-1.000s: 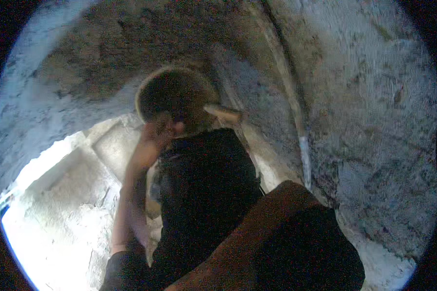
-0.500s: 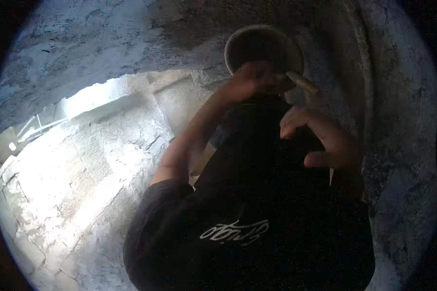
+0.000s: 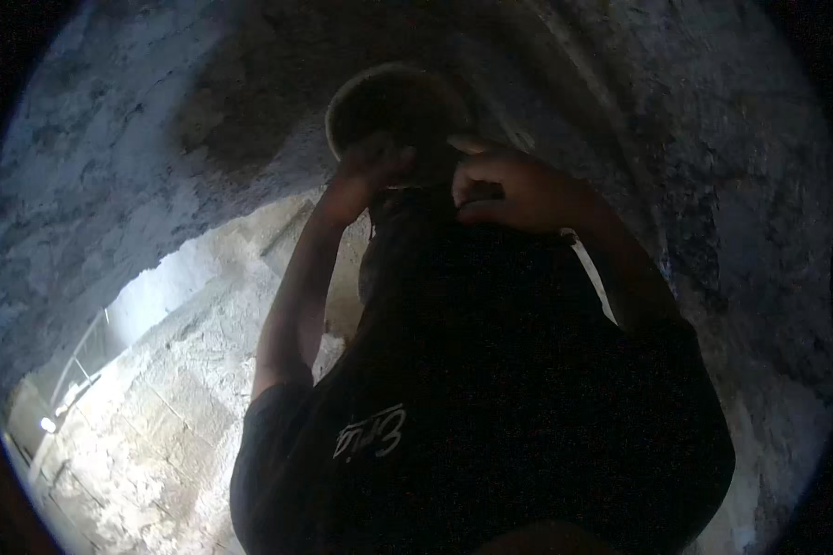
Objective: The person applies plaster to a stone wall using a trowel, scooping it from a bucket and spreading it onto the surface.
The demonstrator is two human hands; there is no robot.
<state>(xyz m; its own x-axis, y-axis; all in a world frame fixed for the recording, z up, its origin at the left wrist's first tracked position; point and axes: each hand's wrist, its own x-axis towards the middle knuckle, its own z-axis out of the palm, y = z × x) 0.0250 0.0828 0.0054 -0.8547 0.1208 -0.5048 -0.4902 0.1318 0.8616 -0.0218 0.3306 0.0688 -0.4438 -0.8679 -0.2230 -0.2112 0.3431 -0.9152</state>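
Head view: dark, round, pale-rimmed bowl (image 3: 396, 69) ahead of black-shirted torso (image 3: 509, 351); left hand (image 3: 370, 171) grips its near rim. Right hand (image 3: 518, 190) curls beside short, pale, stick-like handle (image 3: 469, 143); can't tell if held. Slackened left hold could tip bowl. Mouth faces up; round, no long axis. Handle slants rightward.

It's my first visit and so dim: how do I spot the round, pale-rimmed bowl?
Find the person's black cloth shirt, filling the lower middle. Above it, by the bare left hand, is the round, pale-rimmed bowl with a dark inside. Its smooth circular outline sets it apart from the rough grey surface behind.
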